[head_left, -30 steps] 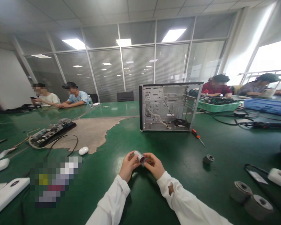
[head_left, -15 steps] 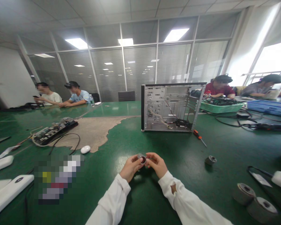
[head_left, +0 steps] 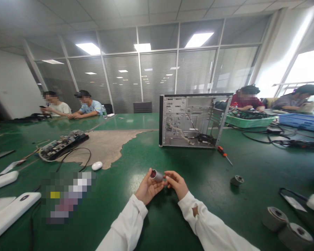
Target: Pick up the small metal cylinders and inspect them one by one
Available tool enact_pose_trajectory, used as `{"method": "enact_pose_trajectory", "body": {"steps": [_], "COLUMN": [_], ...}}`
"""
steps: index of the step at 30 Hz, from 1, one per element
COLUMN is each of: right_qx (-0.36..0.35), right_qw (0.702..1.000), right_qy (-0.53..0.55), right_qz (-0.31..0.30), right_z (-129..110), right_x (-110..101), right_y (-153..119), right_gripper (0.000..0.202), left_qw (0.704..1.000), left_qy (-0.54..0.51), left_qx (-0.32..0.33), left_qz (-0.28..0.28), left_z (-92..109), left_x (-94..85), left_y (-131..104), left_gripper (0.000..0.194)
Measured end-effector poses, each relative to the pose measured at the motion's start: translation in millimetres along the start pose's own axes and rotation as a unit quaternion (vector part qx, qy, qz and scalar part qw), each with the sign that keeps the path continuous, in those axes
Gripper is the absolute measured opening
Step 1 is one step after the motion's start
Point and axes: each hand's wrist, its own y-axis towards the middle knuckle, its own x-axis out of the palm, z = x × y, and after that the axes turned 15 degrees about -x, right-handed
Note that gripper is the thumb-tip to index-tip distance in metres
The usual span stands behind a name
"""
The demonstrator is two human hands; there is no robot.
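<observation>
My left hand (head_left: pixel 147 189) holds a small grey cylinder (head_left: pixel 157 176) between thumb and fingers, its open end with reddish insides tilted up to the left. Just to the right, my right hand (head_left: pixel 177 183) has thumb and forefinger pinched at the cylinder's other end; a tiny reddish thing shows at those fingertips, too small to make out. Beyond the hands stands an open computer case (head_left: pixel 191 120), with loose cables inside. A similar grey cylinder (head_left: pixel 237 180) lies to the right on the green table (head_left: pixel 136 157).
An orange-handled screwdriver (head_left: pixel 225 155) lies beside the case. Two larger grey cylinders (head_left: pixel 274 219) stand at the lower right. A circuit assembly (head_left: pixel 64 144), a white oval object (head_left: pixel 97 166) and white devices (head_left: pixel 14 216) are at left. Several people sit across the table.
The cylinder has turned in my left hand, its open end now facing up-left instead of toward me. My left fingers have spread beneath it. My right fingers have drawn slightly apart from my left thumb.
</observation>
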Motion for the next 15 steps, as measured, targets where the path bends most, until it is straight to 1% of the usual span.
{"method": "enact_pose_trajectory", "body": {"steps": [3,6,11,15], "right_qx": [0.001,0.002,0.003,0.001], "right_qw": [1.0,1.0,1.0,1.0], "right_qy": [-0.007,-0.01,-0.007,-0.008], "right_qz": [-0.003,-0.003,-0.002,-0.007], "right_z": [-0.3,-0.6,-1.0,-0.3], "right_x": [0.2,0.7,1.0,0.1], "right_y": [0.0,-0.2,-0.3,-0.2], "right_gripper": [0.034,0.035,0.032,0.03], "left_qw": [1.0,1.0,0.999,0.998], "left_qy": [-0.012,-0.02,-0.021,-0.008], "left_qx": [-0.011,-0.008,0.024,0.067], "left_qz": [0.012,0.018,0.002,0.005], "left_z": [1.8,3.1,2.9,0.2], "left_x": [0.4,1.0,1.1,-1.2], "left_y": [-2.3,-4.2,-5.1,-1.6], "left_gripper": [0.055,0.054,0.044,0.031]}}
